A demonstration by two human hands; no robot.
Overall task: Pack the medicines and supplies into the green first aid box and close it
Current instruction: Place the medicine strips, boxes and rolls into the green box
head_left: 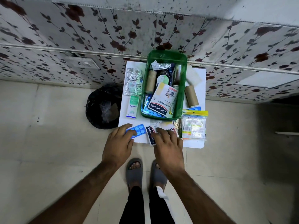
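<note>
The green first aid box (182, 101) stands open on a small white table (196, 143), holding a Hansaplast box (163, 101), a bandage roll (151, 81), foil strips and bottles. My left hand (119, 143) rests its fingers on a blue tablet strip (137, 129) at the table's front edge. My right hand (168, 146) lies on a second Hansaplast packet (150, 133) beside it. Neither item is lifted. A cotton bud pack (194, 125), a brown roll (191, 96), an Optibex carton (133, 106) and silver and green blister strips (133, 82) lie around the box.
A black bin bag (103, 105) sits on the floor left of the table. The floral-papered wall (64, 46) runs directly behind the table. My feet in grey slippers (134, 172) stand on the tiled floor just in front.
</note>
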